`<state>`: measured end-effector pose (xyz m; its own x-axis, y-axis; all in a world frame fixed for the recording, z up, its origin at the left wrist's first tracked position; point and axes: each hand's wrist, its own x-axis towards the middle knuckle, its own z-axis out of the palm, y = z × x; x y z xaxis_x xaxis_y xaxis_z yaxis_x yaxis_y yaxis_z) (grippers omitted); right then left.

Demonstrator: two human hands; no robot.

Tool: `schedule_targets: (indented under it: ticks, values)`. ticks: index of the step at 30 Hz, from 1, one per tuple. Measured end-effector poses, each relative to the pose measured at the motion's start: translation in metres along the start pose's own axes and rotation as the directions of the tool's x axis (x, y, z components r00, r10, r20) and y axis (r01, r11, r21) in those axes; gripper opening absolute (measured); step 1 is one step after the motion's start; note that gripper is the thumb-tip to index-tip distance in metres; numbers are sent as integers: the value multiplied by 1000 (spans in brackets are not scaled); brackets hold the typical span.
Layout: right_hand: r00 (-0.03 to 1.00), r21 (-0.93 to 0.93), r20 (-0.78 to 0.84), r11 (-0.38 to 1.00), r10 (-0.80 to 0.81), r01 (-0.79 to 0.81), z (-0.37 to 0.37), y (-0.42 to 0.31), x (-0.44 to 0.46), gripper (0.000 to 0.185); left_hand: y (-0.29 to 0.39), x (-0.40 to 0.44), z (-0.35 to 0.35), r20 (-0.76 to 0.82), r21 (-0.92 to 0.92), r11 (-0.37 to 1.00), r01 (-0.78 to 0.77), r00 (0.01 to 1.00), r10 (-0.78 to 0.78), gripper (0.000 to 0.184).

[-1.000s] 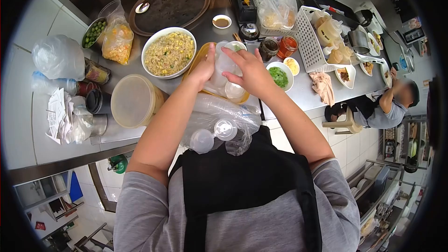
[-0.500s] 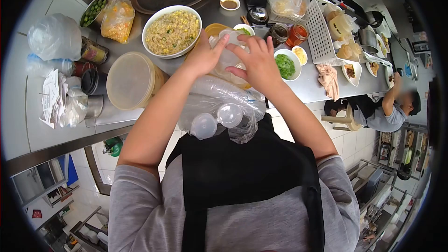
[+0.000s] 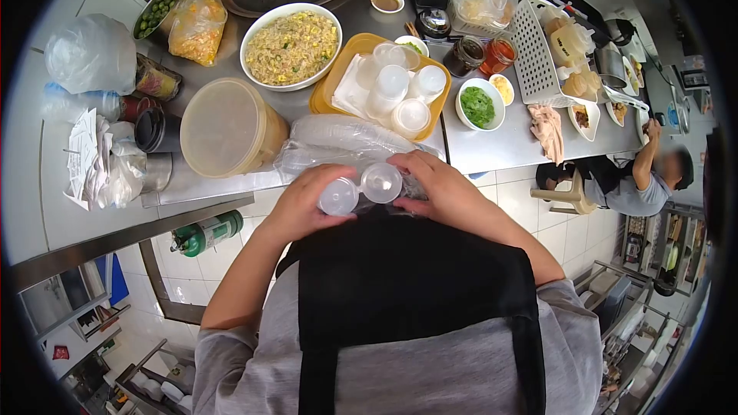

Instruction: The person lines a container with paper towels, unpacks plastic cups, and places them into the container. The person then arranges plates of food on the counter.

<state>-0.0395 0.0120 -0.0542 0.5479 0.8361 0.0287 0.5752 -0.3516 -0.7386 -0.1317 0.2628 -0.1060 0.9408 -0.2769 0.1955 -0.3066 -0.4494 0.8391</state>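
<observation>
Two sleeves of clear plastic cups, a left stack (image 3: 337,197) and a right stack (image 3: 381,183), lie at the counter's front edge with their round ends facing me. My left hand (image 3: 301,198) curls round the left stack, thumb below and fingers above. Around the right stack's outer side closes my right hand (image 3: 437,186); its thumb is by the plastic wrap. The long clear wrapping (image 3: 338,134) runs back over the counter. Just beyond, an orange tray (image 3: 323,96) holds a white napkin and several translucent cups (image 3: 390,83).
Fried rice fills a white bowl (image 3: 265,73) behind the tray. A lidded tub (image 3: 231,127) stands left. On the right are a bowl of chopped greens (image 3: 478,105), sauce jars (image 3: 498,55) and a white basket (image 3: 534,61). A person (image 3: 646,184) sits farther right.
Both hands have drawn back from the orange tray to the cup stacks at the counter edge. The tray and the cups on it are now uncovered.
</observation>
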Motion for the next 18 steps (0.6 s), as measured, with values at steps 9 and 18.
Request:
schedule_targets:
  ticks: [9, 18]
  values:
    - [996, -279, -45, 957, 71, -81, 4, -12, 18, 62, -23, -4, 7, -52, 124, 991, -39, 998, 46, 69]
    - [993, -125, -112, 991, 39, -53, 11, -16, -14, 41, -8, 5, 6, -6, 267, 946, -181, 982, 190, 73]
